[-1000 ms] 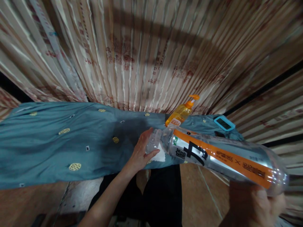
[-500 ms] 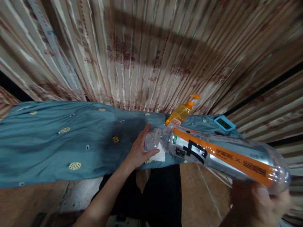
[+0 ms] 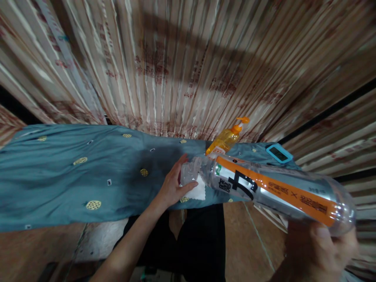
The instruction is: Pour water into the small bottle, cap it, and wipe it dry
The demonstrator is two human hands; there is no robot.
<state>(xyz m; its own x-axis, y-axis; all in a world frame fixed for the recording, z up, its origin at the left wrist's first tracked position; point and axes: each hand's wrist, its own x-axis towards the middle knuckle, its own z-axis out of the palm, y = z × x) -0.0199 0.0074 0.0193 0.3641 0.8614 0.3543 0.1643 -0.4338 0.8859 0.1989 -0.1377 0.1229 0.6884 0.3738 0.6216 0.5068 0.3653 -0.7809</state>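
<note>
The bottle [image 3: 273,190] lies nearly level above the blue cloth [image 3: 73,172], its neck tipped toward a white tissue [image 3: 197,192] at the cloth's near edge. The right hand [image 3: 315,254] is closed round the bottle's base from below. The left hand [image 3: 173,186] cups the neck with thumb pressed on the tissue, fingers loosely curled. To do this well, I judge the base should stay steady and the mouth just over the tissue. Behind stand a pump bottle [image 3: 226,140] and a timer [image 3: 279,153].

bare forearms, no sleeves, dark trousers [image 3: 202,243]
</note>
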